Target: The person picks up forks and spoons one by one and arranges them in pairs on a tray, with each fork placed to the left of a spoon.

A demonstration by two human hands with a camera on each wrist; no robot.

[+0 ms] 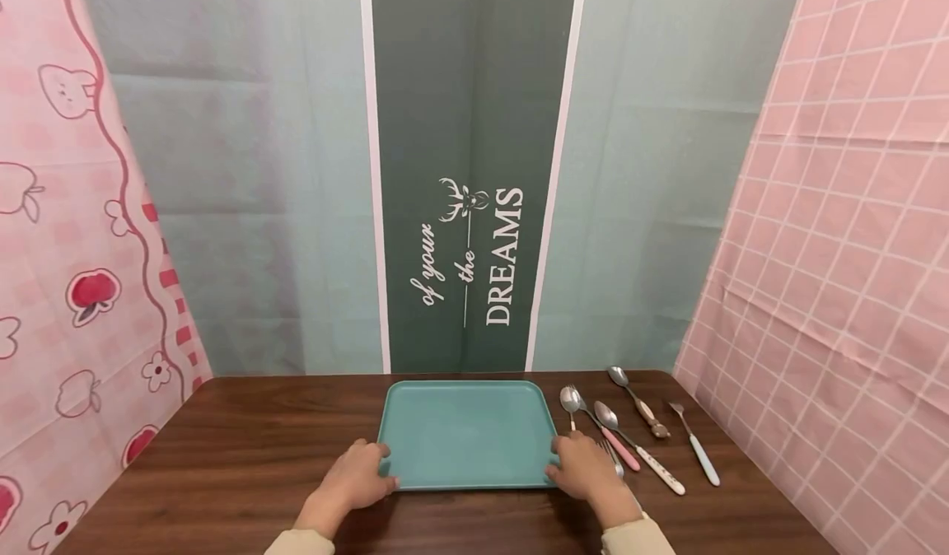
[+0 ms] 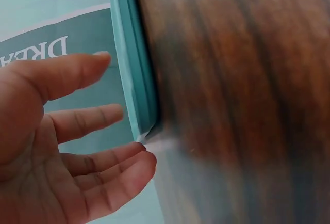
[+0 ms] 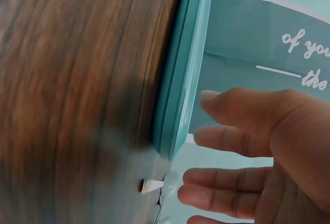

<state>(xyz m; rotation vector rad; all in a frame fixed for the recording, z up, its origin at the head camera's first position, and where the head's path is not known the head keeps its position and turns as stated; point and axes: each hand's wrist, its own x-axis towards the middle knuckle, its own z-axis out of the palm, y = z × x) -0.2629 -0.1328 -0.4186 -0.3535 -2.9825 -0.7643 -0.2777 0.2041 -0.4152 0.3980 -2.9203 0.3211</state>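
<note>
A teal rectangular tray [image 1: 467,436] lies flat on the wooden table, long side facing me. My left hand [image 1: 356,474] is at its left side near the front corner, thumb and fingers spread along the rim. Opposite it, my right hand [image 1: 586,464] is at the right rim in a similar pose. Seen from the left wrist, the hand [image 2: 56,152] has extended fingers beside the tray's edge [image 2: 135,74]. In the right wrist view, loosely extended fingers of the hand [image 3: 258,146] lie beside the rim [image 3: 180,84]. Neither hand curls around the tray.
Right of the tray lie several utensils: a spoon [image 1: 569,398], a pink-handled utensil [image 1: 621,450], a white-handled spoon [image 1: 660,470], a spoon with a decorated handle [image 1: 645,411] and a pale-handled fork [image 1: 704,460]. My right hand partly covers another fork [image 1: 612,459]. Fabric curtains [image 1: 638,168] surround the wooden table [image 1: 245,448].
</note>
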